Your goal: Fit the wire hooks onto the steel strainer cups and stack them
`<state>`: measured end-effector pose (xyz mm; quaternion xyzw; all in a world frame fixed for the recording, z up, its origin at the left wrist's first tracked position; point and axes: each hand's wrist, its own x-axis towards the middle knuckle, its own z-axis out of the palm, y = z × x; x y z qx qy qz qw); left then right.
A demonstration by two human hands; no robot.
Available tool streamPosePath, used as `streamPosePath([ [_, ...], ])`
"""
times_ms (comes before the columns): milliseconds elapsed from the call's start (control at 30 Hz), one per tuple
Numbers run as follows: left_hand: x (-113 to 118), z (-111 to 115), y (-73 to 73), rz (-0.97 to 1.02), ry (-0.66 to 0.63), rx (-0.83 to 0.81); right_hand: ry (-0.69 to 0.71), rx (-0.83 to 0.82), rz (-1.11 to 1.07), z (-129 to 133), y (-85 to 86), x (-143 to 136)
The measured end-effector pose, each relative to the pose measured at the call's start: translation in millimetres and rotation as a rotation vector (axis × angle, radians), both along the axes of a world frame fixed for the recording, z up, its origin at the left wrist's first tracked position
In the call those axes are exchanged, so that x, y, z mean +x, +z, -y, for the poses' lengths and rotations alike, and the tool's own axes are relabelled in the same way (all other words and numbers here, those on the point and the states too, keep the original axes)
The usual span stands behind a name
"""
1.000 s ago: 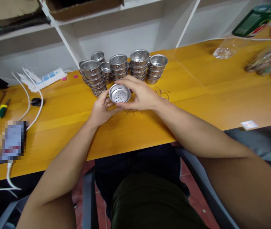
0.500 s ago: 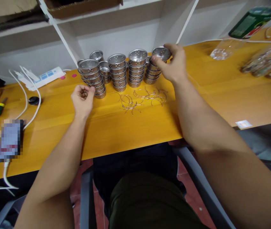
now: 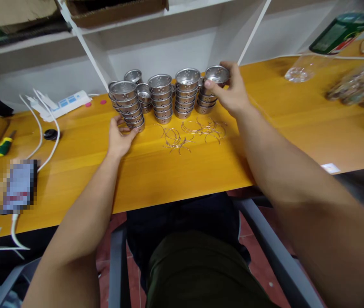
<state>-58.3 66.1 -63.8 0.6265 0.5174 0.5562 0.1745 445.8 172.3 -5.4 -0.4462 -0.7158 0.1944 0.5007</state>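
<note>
On the yellow-brown wooden desk (image 3: 175, 175), the right hand (image 3: 233, 92) grips a round perforated silver-metal cup (image 3: 217, 75) atop the upright far-right stack (image 3: 205, 104), while the left hand (image 3: 119, 139) curls at the left silver-metal stack's (image 3: 132, 111) foot, its hold unclear.

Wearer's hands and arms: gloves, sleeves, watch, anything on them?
Left hand and right hand are both ungloved; no ring, watch or bracelet shows, though some fingers are hidden. Left forearm and right forearm are bare, with no sleeve, cable or clear marking. Dark olive-green cloth top covers the torso.
</note>
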Motion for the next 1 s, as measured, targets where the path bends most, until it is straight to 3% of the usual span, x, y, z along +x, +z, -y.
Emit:
streamPosePath([
  [133,3,-4,6.7,-0.014,-0.062,-0.021,0.01,-0.133,-0.259,6,-20.1,-8],
  [233,5,-13,9.7,0.013,-0.095,-0.07,0.103,-0.214,-0.247,1,-29.8,-5],
  [433,22,-34,10.4,-0.025,-0.166,-0.078,0.135,-0.208,-0.227,-1,-35.6,17],
  [767,76,-57,22.4,-0.03,-0.199,-0.145,0.069,-0.185,-0.196,7,-38.7,35],
  [1000,128,-77,16.3,-0.025,-0.262,-0.177,0.031,-0.123,-0.18,5,-44.6,69],
])
